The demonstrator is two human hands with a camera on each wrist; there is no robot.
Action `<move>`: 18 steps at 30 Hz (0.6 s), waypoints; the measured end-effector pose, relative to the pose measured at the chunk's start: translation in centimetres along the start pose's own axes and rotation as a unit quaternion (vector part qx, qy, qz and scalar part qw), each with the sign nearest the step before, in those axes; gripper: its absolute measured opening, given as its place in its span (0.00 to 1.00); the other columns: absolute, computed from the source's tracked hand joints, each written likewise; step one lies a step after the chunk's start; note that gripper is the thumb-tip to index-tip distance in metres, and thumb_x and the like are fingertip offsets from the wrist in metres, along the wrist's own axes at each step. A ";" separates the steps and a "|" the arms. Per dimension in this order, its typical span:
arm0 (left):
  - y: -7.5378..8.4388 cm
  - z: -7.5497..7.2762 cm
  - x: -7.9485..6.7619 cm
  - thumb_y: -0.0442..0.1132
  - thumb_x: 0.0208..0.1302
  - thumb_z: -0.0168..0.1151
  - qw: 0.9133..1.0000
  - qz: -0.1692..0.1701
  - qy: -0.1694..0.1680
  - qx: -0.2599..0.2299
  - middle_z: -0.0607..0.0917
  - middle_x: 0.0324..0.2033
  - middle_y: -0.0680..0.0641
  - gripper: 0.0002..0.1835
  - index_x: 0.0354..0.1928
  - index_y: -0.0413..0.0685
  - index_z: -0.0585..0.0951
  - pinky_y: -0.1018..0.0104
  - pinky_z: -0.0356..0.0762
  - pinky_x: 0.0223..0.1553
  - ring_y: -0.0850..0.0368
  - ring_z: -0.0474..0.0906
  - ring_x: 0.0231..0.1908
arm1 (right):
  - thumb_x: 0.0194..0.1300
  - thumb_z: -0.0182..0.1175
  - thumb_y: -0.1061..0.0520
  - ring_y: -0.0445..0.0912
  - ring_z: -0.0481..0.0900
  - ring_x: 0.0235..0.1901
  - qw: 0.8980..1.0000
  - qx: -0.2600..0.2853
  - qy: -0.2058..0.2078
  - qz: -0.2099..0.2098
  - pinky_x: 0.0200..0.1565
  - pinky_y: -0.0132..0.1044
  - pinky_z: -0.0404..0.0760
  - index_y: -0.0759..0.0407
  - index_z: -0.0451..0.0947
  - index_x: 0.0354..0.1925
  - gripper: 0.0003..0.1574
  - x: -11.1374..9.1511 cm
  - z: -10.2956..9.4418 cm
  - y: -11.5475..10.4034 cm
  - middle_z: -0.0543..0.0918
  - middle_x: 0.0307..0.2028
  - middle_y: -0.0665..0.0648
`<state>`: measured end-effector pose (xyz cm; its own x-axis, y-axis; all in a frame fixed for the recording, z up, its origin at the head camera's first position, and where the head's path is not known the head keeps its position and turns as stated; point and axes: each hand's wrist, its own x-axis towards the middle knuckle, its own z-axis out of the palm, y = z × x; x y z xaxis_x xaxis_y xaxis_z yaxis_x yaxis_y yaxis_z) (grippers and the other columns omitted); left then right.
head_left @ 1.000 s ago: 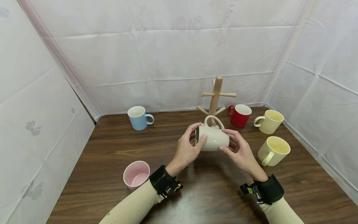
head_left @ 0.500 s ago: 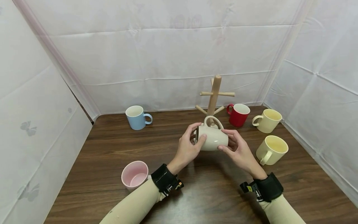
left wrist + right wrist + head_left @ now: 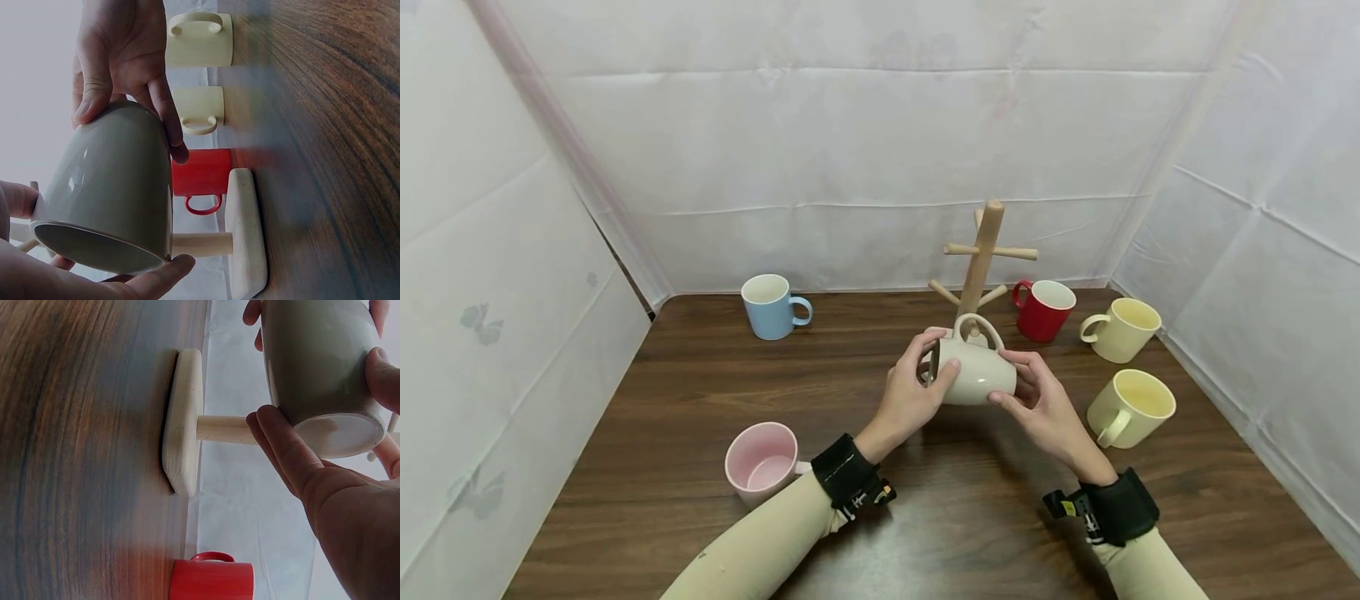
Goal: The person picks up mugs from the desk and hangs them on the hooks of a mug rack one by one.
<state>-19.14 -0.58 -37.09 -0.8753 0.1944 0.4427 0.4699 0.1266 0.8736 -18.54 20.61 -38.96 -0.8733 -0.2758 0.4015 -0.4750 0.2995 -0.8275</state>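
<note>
The left hand (image 3: 908, 400) and right hand (image 3: 1048, 417) pinch the 2 ends of a glossy off-white cylindrical ceramic mug (image 3: 979, 375), long axis running sideways, mouth leftward, handle on its far side.

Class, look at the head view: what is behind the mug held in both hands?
Behind the mug stands a wooden rack, its post and pegs showing above. The mug hides part of the rack's base.

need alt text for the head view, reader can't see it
A left hand and a right hand hold a glossy cream mug sideways, handle up, in front of a pale wooden mug tree on a dark brown table. A light blue mug and a pink mug stand to the left; a red mug and two pale yellow mugs stand to the right.
</note>
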 end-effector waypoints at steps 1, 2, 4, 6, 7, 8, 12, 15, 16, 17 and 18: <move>-0.1 0.0 0.0 0.37 0.64 0.57 1.000 0.002 0.001 -0.002 0.71 0.59 0.38 0.22 0.60 0.45 0.69 0.48 0.77 0.42 0.46 0.69 0.56 | 0.56 0.63 0.66 0.54 0.74 0.49 1.000 -0.001 0.000 0.001 0.42 0.42 0.79 0.66 0.61 0.60 0.35 0.0 0.0 0.0 0.70 0.56 0.66; -0.1 0.1 0.1 0.37 0.64 0.57 1.000 0.004 0.003 -0.003 0.71 0.58 0.38 0.22 0.60 0.45 0.69 0.47 0.77 0.43 0.45 0.68 0.57 | 0.56 0.63 0.66 0.54 0.74 0.49 1.000 -0.002 -0.001 0.001 0.42 0.43 0.79 0.66 0.61 0.60 0.35 0.0 0.0 0.0 0.70 0.56 0.66; -0.2 0.1 0.1 0.36 0.64 0.57 1.000 0.009 0.007 -0.006 0.71 0.58 0.38 0.22 0.59 0.44 0.69 0.46 0.76 0.43 0.44 0.67 0.57 | 0.56 0.63 0.66 0.54 0.74 0.50 1.000 -0.002 -0.002 0.003 0.43 0.44 0.79 0.65 0.61 0.60 0.35 0.0 0.0 0.1 0.70 0.56 0.66; -0.4 0.2 0.1 0.36 0.63 0.57 1.000 0.010 0.009 -0.004 0.72 0.58 0.39 0.22 0.59 0.43 0.69 0.49 0.78 0.42 0.44 0.68 0.56 | 0.56 0.63 0.66 0.55 0.73 0.50 1.000 -0.001 -0.005 0.002 0.43 0.45 0.79 0.65 0.61 0.60 0.35 0.0 0.0 0.2 0.69 0.57 0.66; -0.8 0.3 0.1 0.38 0.64 0.57 1.000 0.012 0.011 0.004 0.72 0.58 0.39 0.21 0.59 0.44 0.70 0.51 0.78 0.41 0.45 0.69 0.56 | 0.56 0.63 0.66 0.55 0.74 0.50 1.000 0.000 -0.006 0.001 0.43 0.45 0.79 0.66 0.61 0.60 0.35 0.0 0.0 0.3 0.69 0.57 0.66; -0.8 0.4 0.1 0.38 0.64 0.57 1.000 0.009 0.011 0.006 0.72 0.57 0.39 0.21 0.59 0.44 0.70 0.53 0.78 0.41 0.45 0.70 0.54 | 0.56 0.63 0.66 0.55 0.74 0.50 1.000 0.001 -0.006 0.000 0.42 0.44 0.79 0.66 0.61 0.60 0.35 0.0 0.0 0.3 0.70 0.56 0.67; -1.4 0.7 0.4 0.39 0.63 0.57 1.000 0.004 0.010 0.005 0.72 0.57 0.39 0.22 0.59 0.43 0.70 0.55 0.79 0.39 0.46 0.72 0.52 | 0.55 0.63 0.68 0.56 0.74 0.50 1.000 -0.002 -0.001 -0.009 0.42 0.41 0.79 0.67 0.61 0.60 0.35 -0.1 -0.2 0.5 0.70 0.56 0.67; -2.5 1.0 0.6 0.37 0.63 0.58 1.000 0.007 0.016 -0.001 0.72 0.57 0.40 0.23 0.59 0.41 0.69 0.54 0.78 0.42 0.47 0.71 0.54 | 0.55 0.63 0.68 0.56 0.73 0.50 1.000 -0.004 -0.001 -0.014 0.42 0.38 0.79 0.68 0.60 0.60 0.36 -0.1 -0.1 0.6 0.70 0.56 0.68; -3.1 1.1 0.7 0.38 0.63 0.58 1.000 0.008 0.020 0.000 0.73 0.57 0.41 0.23 0.59 0.41 0.69 0.54 0.77 0.43 0.48 0.70 0.54 | 0.55 0.63 0.69 0.56 0.73 0.50 1.000 -0.002 -0.002 -0.014 0.42 0.37 0.79 0.68 0.60 0.60 0.36 -0.1 -0.1 0.7 0.70 0.56 0.68; -3.6 1.3 0.8 0.39 0.63 0.58 1.000 0.011 0.023 0.001 0.73 0.57 0.42 0.23 0.59 0.42 0.70 0.53 0.76 0.45 0.49 0.69 0.55 | 0.55 0.63 0.69 0.56 0.73 0.50 1.000 -0.001 -0.003 -0.014 0.42 0.37 0.79 0.68 0.60 0.60 0.36 0.0 -0.1 0.7 0.70 0.55 0.68; -4.1 1.4 0.8 0.40 0.63 0.58 1.000 0.012 0.027 0.002 0.73 0.57 0.44 0.23 0.59 0.44 0.70 0.53 0.75 0.46 0.50 0.68 0.56 | 0.55 0.63 0.69 0.56 0.73 0.50 1.000 -0.001 -0.004 -0.014 0.42 0.36 0.79 0.68 0.60 0.60 0.36 0.0 -0.1 0.7 0.70 0.55 0.68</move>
<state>-21.65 0.39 -40.62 -0.8684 0.1450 0.4741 0.4915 0.1267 0.8616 -18.90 20.86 -39.49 -0.8587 -0.2916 0.4214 -0.4997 0.2938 -0.8149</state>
